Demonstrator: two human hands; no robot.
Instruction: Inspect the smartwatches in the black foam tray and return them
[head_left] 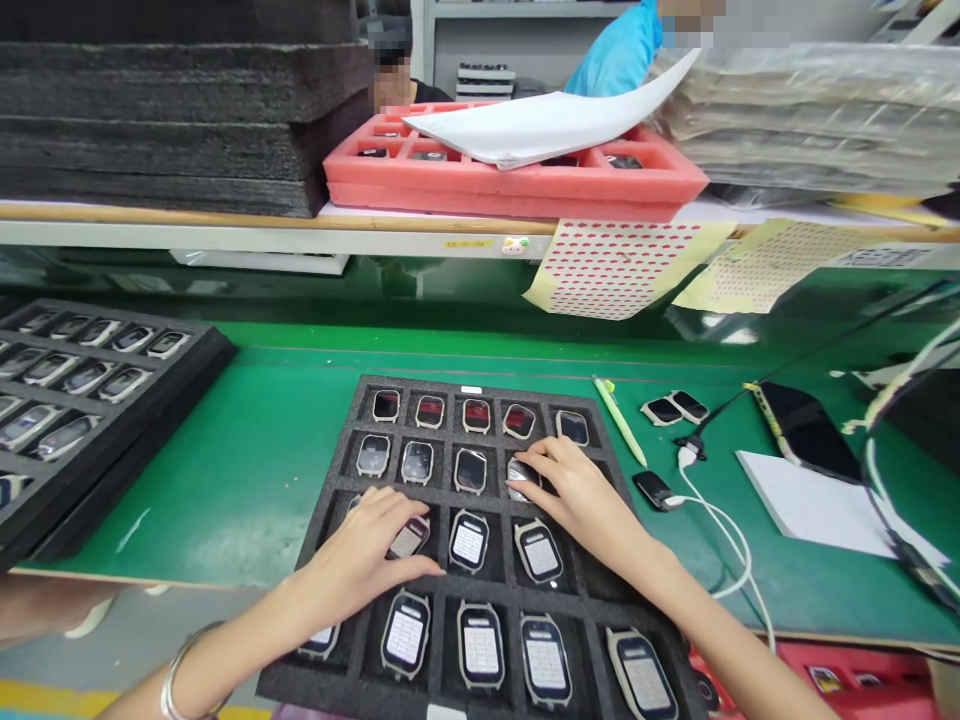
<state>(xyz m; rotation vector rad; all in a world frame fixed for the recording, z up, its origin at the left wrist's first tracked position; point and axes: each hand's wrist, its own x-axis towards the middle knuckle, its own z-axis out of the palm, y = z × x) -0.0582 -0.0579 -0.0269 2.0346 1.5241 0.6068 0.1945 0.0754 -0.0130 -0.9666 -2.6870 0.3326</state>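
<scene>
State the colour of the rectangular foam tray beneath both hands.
Dark grey foam tray; best in the head view.

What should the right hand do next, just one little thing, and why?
Maybe the right hand should press gently on the side of the watch between its finger and thumb. They are already at its edges, and the dark-screened watch beside it looks unlit, while the front-row watches show bright white lists.

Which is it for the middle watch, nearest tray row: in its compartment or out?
In. The smartwatch lies screen up within the black foam tray, with foam walls on both sides of it.
</scene>
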